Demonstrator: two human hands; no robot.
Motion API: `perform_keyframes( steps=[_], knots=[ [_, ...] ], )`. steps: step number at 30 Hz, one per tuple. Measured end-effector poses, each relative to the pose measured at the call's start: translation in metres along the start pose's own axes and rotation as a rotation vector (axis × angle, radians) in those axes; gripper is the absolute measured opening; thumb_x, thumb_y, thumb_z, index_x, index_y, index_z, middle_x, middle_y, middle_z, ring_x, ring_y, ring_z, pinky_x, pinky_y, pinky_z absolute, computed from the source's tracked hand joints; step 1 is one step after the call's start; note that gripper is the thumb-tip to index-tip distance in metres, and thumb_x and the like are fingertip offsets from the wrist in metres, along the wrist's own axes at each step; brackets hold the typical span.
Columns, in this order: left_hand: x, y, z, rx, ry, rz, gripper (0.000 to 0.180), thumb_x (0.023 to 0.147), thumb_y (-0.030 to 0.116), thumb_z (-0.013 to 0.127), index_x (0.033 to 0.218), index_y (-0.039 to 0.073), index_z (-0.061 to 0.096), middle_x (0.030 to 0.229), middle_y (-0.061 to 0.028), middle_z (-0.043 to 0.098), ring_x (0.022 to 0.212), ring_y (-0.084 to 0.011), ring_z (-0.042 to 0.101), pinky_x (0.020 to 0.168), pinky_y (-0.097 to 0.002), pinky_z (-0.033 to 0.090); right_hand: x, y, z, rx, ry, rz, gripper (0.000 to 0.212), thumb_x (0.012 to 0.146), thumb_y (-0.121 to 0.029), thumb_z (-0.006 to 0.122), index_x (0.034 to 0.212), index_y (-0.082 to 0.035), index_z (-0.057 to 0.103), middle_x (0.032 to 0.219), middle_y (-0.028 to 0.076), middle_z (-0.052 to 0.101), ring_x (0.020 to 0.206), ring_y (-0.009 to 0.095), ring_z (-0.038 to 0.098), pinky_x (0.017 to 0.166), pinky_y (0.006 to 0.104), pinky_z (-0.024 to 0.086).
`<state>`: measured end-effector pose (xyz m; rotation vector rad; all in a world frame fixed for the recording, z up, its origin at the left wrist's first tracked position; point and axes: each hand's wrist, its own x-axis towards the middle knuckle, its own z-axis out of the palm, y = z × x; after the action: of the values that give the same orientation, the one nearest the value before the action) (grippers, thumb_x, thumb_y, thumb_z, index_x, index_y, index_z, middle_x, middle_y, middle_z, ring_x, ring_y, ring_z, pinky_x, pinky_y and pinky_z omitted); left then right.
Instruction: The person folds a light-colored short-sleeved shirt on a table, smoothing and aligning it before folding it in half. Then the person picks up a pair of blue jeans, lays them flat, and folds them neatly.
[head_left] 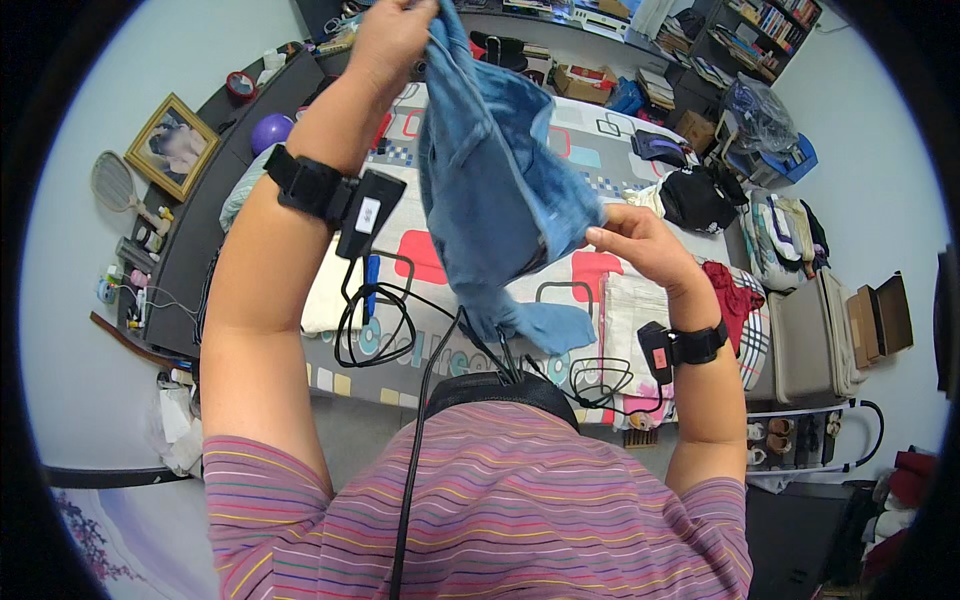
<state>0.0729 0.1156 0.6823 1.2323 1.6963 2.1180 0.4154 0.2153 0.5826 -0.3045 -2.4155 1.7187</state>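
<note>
A blue denim garment (470,190) hangs stretched between my hands, above the bed; I cannot tell whether it is jeans or a shirt. High up and to the left, my left hand (396,38) pinches one end of it. My right hand (645,240), lower and to the right, grips a corner between thumb and fingers. The lower part of the cloth droops near my waist, its end (555,326) hanging over the bed's near side. Black straps with small boxes sit on both my forearms, and their cables loop in front of me.
Beneath is a bed with a patterned sheet (400,205). On its right lie a black bag (700,198), a dark red cloth (728,300) and folded light cloths (635,320). A stack of clothes (785,240) and an open beige suitcase (822,340) stand further right. At left is a framed picture (172,148).
</note>
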Motion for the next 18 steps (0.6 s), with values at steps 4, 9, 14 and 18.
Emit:
perform_keyframes(
  steps=[4,9,14,18],
  knots=[
    [-0.020,0.015,0.039,-0.170,-0.196,0.017,0.013,0.099,0.015,0.049,0.098,0.005,0.058,0.078,-0.0005,0.060,0.067,-0.0104,0.056,0.063,-0.0257,0.047,0.021,0.010,0.003,0.118,0.203,0.049,0.061,0.093,-0.036,0.063,0.140,-0.002,0.043,0.126,0.014,0.058,0.112,0.019,0.058,0.087,0.0297,0.047],
    [-0.030,0.045,0.049,-0.320,-0.337,0.008,0.013,0.100,0.016,0.049,0.096,0.007,0.058,0.078,-0.0001,0.060,0.066,-0.0086,0.056,0.061,-0.0228,0.047,0.056,0.051,0.016,-0.239,0.631,0.146,0.109,0.066,-0.049,0.084,0.143,0.006,0.029,0.132,0.028,0.050,0.122,0.031,0.052,0.098,0.0360,0.044],
    [-0.010,0.068,0.022,-0.307,-0.435,0.136,0.014,0.101,0.018,0.050,0.098,0.007,0.058,0.078,-0.0005,0.063,0.067,-0.0090,0.060,0.062,-0.0231,0.051,0.067,0.096,-0.012,-0.289,0.651,0.264,0.049,0.069,-0.036,0.082,0.103,-0.004,0.069,0.082,0.014,0.070,0.074,0.023,0.067,0.071,0.0355,0.052],
    [0.035,0.070,-0.035,0.264,-0.135,0.453,0.014,0.097,0.010,0.052,0.093,0.003,0.063,0.078,-0.0022,0.064,0.069,-0.0098,0.058,0.065,-0.0244,0.049,0.047,0.055,-0.106,-0.728,0.811,0.382,0.027,0.088,-0.030,0.061,0.088,-0.003,0.069,0.069,0.011,0.066,0.056,0.019,0.063,0.051,0.0321,0.047]
  ],
)
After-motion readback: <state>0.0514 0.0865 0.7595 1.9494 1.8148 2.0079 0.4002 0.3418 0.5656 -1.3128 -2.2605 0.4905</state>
